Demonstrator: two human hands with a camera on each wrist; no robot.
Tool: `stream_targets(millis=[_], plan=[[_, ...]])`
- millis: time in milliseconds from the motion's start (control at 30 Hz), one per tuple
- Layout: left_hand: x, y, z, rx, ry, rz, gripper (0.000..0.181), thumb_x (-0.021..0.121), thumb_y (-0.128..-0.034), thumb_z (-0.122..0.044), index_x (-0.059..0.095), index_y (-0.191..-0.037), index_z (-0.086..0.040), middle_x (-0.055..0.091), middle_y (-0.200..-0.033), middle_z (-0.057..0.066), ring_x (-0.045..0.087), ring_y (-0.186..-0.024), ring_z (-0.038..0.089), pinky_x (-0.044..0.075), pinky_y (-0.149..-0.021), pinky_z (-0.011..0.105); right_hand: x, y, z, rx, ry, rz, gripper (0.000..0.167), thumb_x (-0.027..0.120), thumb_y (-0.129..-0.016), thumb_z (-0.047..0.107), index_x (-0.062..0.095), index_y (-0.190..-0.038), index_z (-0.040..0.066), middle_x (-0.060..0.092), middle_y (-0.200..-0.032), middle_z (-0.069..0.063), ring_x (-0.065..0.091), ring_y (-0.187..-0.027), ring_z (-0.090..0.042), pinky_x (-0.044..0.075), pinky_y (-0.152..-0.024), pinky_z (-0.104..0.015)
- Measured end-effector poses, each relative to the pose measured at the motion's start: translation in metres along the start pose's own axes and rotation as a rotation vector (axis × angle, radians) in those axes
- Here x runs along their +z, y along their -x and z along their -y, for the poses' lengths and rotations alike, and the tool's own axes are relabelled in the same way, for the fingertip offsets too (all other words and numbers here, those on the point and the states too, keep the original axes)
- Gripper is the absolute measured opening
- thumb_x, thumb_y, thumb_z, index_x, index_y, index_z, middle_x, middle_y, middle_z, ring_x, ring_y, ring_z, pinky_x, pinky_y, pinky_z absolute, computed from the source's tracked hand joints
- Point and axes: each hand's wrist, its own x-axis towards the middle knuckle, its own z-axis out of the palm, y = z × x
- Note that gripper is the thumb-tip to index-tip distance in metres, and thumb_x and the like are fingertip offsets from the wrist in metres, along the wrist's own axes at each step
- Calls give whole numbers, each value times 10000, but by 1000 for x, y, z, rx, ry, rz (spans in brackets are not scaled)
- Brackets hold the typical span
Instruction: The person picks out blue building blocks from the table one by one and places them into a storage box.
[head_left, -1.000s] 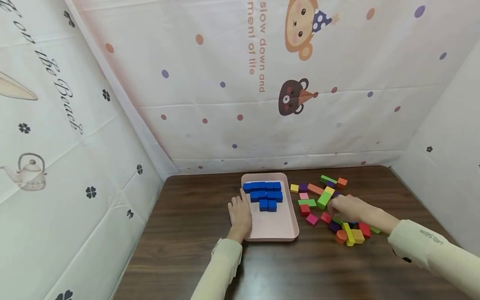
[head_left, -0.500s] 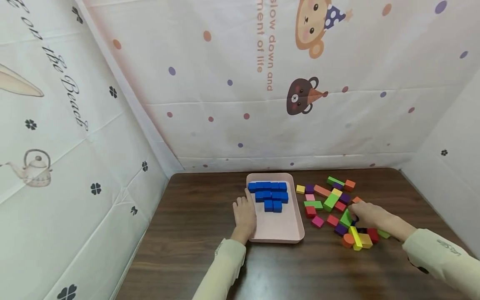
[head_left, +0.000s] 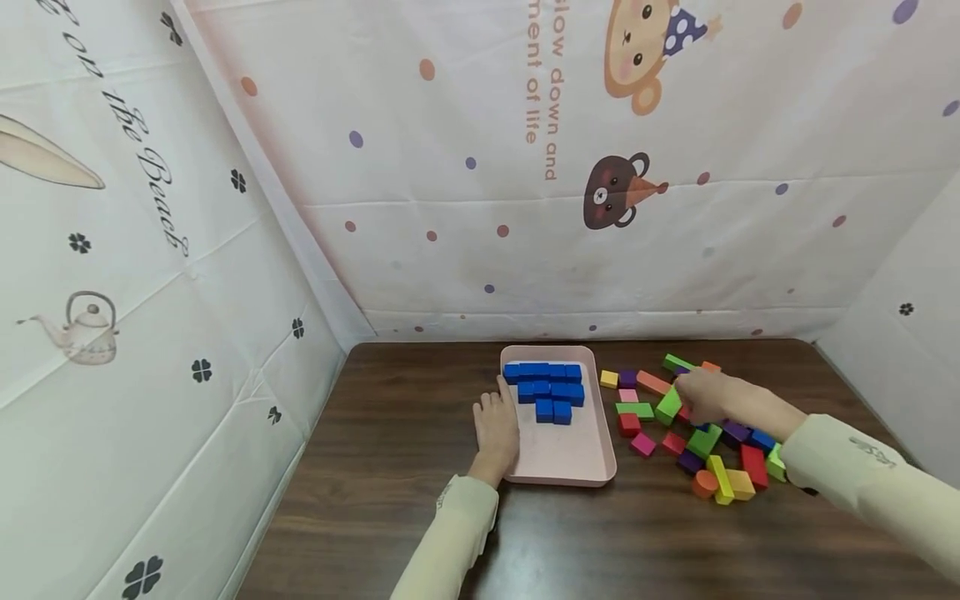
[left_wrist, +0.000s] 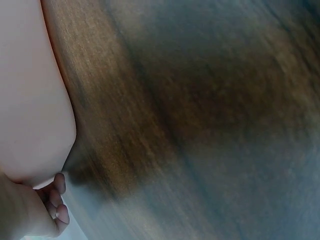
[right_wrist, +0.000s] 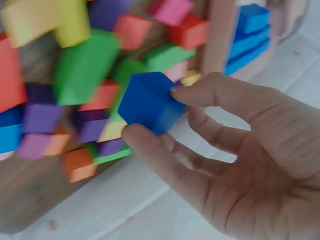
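My right hand hovers over the scattered blocks. In the right wrist view it pinches a blue cube between thumb and fingertips, above the pile; from the head view the hand mostly hides what it holds. My left hand lies at the left wall of a pale pink tray, gripping its edge. In the left wrist view the fingers curl against the tray's outer side. Several blue blocks sit in the tray in three rows toward its far end.
Right of the tray lie loose blocks: a green block, a red block, a yellow stick, an orange cylinder, a purple block and another blue block. The brown table meets a cloth backdrop behind.
My right hand has moved from the near part of the pile, lifting a blue cube and shifting toward the tray. The green block beside it was disturbed. The left hand stays at the tray.
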Motion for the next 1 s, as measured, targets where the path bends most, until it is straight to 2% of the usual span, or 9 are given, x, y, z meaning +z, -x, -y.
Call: stream_targets(millis=[133, 333, 433, 567, 700, 900, 1000], plan=[[1, -1, 1, 5, -16, -13, 758, 691, -972, -262, 297, -1587, -57, 683, -1247, 87, 541, -1085, 237, 466, -992, 377, -5, -21, 29, -86, 26, -120, 173, 772, -807, -30, 636, -902, 16, 629, -854, -83, 525, -697, -135, 480, -600, -271], [0, -1, 2, 4, -33, -13, 761, 686, -977, -271, 291, -1592, -61, 690, -1242, 76, 543, -1070, 227, 466, -974, 364, 4, -50, 66, -157, 43, -263, 202, 809, -791, -12, 719, -971, 9, 658, -913, -133, 632, -760, -176, 602, -679, -351], [-1, -1, 2, 8, -42, -13, 717, 650, -1002, -247, 288, -1593, -62, 692, -1228, 66, 536, -1046, 218, 457, -942, 357, 9, -61, 77, -189, 46, -301, 197, 815, -803, -3, 740, -985, 6, 678, -963, -175, 666, -780, -195, 619, -693, -359], [-1, 0, 0, 15, -57, -35, 691, 634, -1009, -239, 301, -1588, -64, 700, -1203, 54, 545, -1040, 208, 455, -919, 349, 14, -69, 88, -191, 30, -267, 226, 806, -822, -9, 734, -1036, -11, 684, -1039, -214, 688, -820, -219, 622, -711, -352], [0, 1, -2, 21, -61, -33, 683, 625, -1015, -228, 298, -1592, -67, 700, -1193, 48, 551, -1046, 204, 465, -926, 349, 21, -75, 91, -186, 5, -234, 234, 784, -834, -29, 722, -1060, -25, 671, -1030, -214, 663, -751, -184, 619, -680, -333], [1, -1, -2, -4, -43, -26, 767, 683, -978, -298, 288, -1597, -77, 691, -1229, 62, 556, -1083, 214, 472, -995, 365, 30, -90, 87, -241, 32, -268, 168, 769, -822, -61, 705, -967, -5, 673, -965, -193, 601, -705, -155, 616, -688, -316], [0, -2, -1, -10, -22, -20, 769, 684, -978, -288, 283, -1599, -76, 691, -1233, 71, 557, -1088, 222, 468, -1005, 372, 33, -97, 84, -258, 30, -266, 165, 757, -817, -80, 677, -932, 9, 653, -936, -167, 573, -684, -143, 589, -645, -275]])
